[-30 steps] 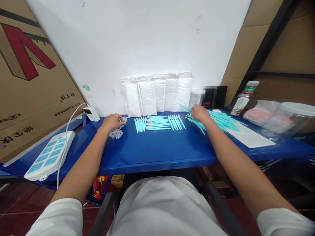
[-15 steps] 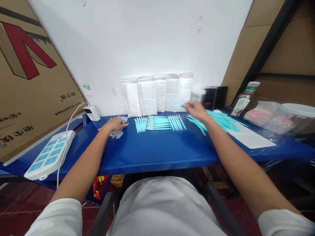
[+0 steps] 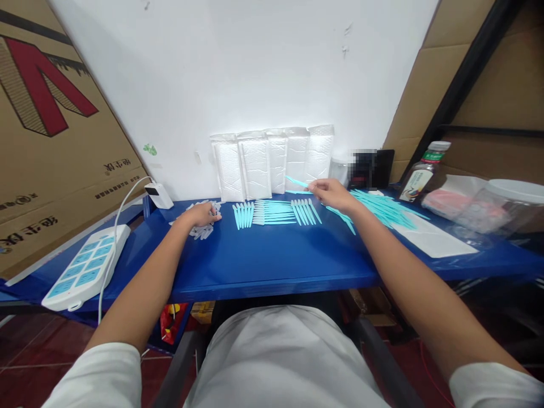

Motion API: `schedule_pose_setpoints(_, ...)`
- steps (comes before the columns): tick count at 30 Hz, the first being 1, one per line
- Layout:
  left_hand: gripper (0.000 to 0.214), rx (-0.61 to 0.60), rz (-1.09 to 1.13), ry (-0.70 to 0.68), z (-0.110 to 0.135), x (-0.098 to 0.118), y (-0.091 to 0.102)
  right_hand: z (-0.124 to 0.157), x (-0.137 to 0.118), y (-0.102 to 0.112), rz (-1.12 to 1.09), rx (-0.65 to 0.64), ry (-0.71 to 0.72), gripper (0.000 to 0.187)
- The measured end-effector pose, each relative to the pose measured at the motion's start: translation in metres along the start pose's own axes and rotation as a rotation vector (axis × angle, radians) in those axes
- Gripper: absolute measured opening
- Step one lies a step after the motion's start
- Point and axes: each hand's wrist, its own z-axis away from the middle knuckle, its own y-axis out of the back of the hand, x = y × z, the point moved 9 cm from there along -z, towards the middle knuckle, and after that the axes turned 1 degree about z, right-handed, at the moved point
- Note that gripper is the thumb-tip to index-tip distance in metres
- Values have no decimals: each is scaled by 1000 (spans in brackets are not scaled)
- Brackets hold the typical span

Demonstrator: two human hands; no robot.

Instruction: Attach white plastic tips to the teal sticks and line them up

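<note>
My right hand (image 3: 334, 194) is pinched on two thin teal sticks (image 3: 297, 182), held just above the blue table (image 3: 272, 260), left of a loose heap of teal sticks (image 3: 382, 207). Neat rows of teal sticks (image 3: 276, 212) lie at the middle back of the table. My left hand (image 3: 199, 215) rests curled on a small pile of clear plastic caps (image 3: 202, 229); what its fingers hold is hidden.
Several white bubble mailers (image 3: 272, 161) lean on the wall. A white power strip (image 3: 83, 269) and a charger (image 3: 158, 196) lie at the left by a big cardboard box (image 3: 46, 141). At the right stand a bottle (image 3: 420, 173), a flat white mailer (image 3: 433, 238) and a clear tub (image 3: 501, 207).
My right hand lifted two teal sticks off the heap and carried them left over the sorted rows. My left hand shifted slightly right on the caps.
</note>
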Motion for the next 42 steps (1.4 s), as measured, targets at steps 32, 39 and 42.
schedule_pose_setpoints(32,44,122,-413,136,5,30,-16,1,4,-14,-99,-86,-5,57)
schedule_pose_setpoints(39,37,135,-384,90,6,27,-14,2,3,-19,-147,-103,-36,59)
schedule_pose_setpoints(42,33,153,-309,17,4,31,-13,4,-2,-22,-167,-125,-30,59)
